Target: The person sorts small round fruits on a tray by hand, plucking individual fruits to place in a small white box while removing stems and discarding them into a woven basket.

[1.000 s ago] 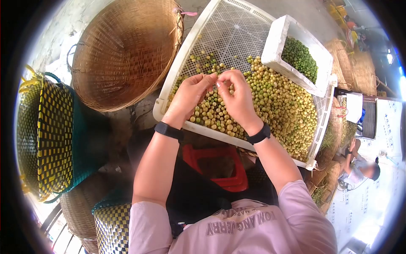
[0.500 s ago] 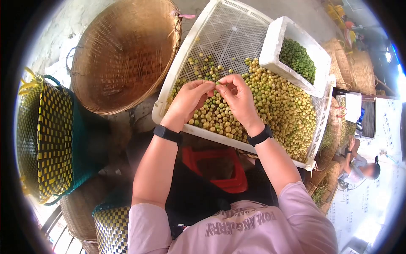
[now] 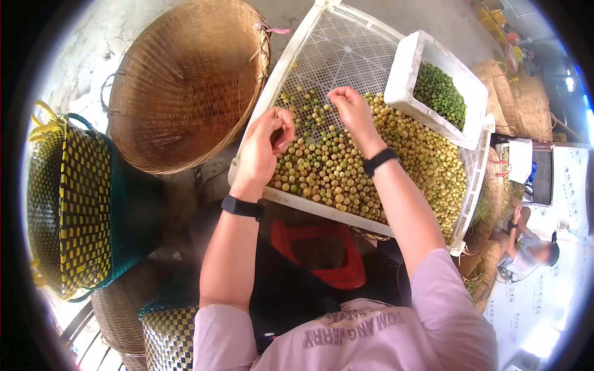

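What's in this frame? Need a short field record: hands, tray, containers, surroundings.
left: left hand curled over the near pile; contents hidden
right: right hand fingertips down at the pile's far edge
tray: white perforated tray, holds yellow-green round fruits
tub: white tub on the tray, with green fruits
around: woven basket, yellow-black bag, red plastic container, another person at right

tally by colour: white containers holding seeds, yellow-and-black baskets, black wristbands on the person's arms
white seed containers, tray and box: 2
yellow-and-black baskets: 2
black wristbands: 2
total: 6
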`<state>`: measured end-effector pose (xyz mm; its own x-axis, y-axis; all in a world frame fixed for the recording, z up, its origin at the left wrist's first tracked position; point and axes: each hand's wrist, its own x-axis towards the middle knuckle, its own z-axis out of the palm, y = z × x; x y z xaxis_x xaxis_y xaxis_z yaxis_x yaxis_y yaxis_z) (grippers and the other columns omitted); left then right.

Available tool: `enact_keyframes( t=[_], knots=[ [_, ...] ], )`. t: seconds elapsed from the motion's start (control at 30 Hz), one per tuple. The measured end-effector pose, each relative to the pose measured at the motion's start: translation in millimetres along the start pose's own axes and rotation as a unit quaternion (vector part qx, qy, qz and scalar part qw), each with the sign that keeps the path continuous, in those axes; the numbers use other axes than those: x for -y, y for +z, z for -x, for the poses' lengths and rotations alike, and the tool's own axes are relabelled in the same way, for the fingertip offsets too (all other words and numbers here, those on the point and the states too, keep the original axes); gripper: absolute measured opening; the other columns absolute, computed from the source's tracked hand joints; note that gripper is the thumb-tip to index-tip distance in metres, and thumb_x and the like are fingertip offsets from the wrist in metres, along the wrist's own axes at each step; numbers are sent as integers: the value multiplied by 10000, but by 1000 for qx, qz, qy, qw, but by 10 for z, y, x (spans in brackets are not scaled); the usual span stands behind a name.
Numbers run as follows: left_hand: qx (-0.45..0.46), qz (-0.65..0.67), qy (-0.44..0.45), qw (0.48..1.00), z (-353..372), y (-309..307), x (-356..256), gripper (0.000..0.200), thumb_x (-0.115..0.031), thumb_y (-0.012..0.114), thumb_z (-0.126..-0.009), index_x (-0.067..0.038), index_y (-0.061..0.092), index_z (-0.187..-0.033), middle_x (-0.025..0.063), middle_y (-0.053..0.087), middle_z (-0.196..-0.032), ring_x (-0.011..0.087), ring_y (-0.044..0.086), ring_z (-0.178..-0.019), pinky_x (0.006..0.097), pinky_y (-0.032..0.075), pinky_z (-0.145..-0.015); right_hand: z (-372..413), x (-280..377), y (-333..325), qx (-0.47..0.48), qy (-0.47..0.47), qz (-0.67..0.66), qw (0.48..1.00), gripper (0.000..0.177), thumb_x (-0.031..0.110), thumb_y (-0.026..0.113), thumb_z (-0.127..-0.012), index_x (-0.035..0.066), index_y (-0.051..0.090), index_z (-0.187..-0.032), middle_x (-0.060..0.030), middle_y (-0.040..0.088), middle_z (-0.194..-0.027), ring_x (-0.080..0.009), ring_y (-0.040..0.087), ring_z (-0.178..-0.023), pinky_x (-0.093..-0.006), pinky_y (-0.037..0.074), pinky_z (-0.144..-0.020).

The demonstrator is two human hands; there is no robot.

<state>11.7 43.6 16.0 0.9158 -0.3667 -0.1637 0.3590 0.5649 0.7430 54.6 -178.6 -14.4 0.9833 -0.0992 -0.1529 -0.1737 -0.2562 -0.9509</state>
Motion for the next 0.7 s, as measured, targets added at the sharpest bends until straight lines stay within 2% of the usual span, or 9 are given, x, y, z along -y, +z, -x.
enact_keyframes(
  t=[0.03, 0.07, 0.1, 0.17, 0.33, 0.47, 0.53, 0.57, 0.7],
  knots=[
    [14, 39, 12, 999, -4, -26, -31, 110, -139, 423, -895, -77, 489, -833, -5, 436, -674, 58, 299, -548, 211, 233, -485, -84, -15, 48, -34, -62, 195, 978, 151, 196, 581, -906, 67, 635, -848, -33, 626, -834, -150, 575, -623, -308, 478, -572],
    [9, 39, 16, 999, -6, -41, -58, 142, -179, 430, -907, -95, 455, -795, -9, 420, -669, 60, 292, -548, 210, 229, -489, -143, -27, 67, -36, -72, 260, 962, 139, 194, 615, -875, 63, 643, -838, -60, 630, -857, -214, 619, -692, -360, 493, -622],
    [8, 38, 18, 999, -5, -47, -84, 142, -179, 430, -907, -95, 455, -795, -9, 420, -669, 60, 292, -548, 210, 229, -489, -195, -41, 86, -35, -74, 259, 962, 139, 194, 615, -875, 63, 643, -838, -60, 630, -857, -214, 619, -692, -360, 493, -622],
    [-2, 82, 27, 996, 0, -68, -106, 174, -213, 441, -923, -102, 444, -789, -12, 426, -673, 58, 292, -552, 205, 230, -491, -278, -84, 124, -22, -126, 392, 911, 105, 188, 646, -862, 85, 660, -880, -35, 609, -830, -170, 592, -701, -332, 473, -632],
    [-44, 66, 20, 997, -19, -71, -100, 239, -264, 470, -947, -105, 432, -771, -16, 424, -669, 49, 298, -549, 200, 236, -486, -371, -46, 167, 35, -109, 478, 871, 117, 197, 593, -860, 98, 624, -806, -43, 634, -920, -281, 628, -828, -419, 509, -744],
    [-89, 23, -12, 996, -44, -57, -50, 197, -225, 487, -963, -76, 515, -838, -27, 461, -684, 35, 329, -549, 191, 240, -475, -324, 54, 123, 42, -113, 439, 890, 110, 185, 607, -848, 83, 624, -813, -48, 652, -856, -243, 643, -763, -376, 515, -705],
    [-120, -38, -46, 991, -58, -45, -11, 163, -188, 535, -958, -35, 592, -963, -47, 487, -708, 15, 348, -561, 173, 242, -477, -143, 122, 114, 36, -89, 262, 960, 98, 167, 631, -830, 69, 627, -823, -53, 661, -761, -195, 638, -676, -324, 507, -648],
    [-122, -37, -45, 991, -63, -36, 33, 163, -188, 535, -958, -35, 592, -963, -47, 487, -708, 15, 348, -561, 173, 242, -477, -55, 124, 123, 24, -118, 237, 964, 84, 141, 641, -823, 58, 630, -829, -53, 651, -677, -158, 620, -617, -291, 487, -600],
    [-108, -84, -77, 988, -52, 94, 82, 186, -181, 558, -953, -15, 616, -1016, -62, 468, -708, 6, 337, -567, 176, 230, -479, -35, 58, 97, -5, -123, 304, 945, 107, 168, 636, -851, 62, 634, -868, -42, 648, -755, -183, 614, -655, -312, 481, -612]
  ],
)
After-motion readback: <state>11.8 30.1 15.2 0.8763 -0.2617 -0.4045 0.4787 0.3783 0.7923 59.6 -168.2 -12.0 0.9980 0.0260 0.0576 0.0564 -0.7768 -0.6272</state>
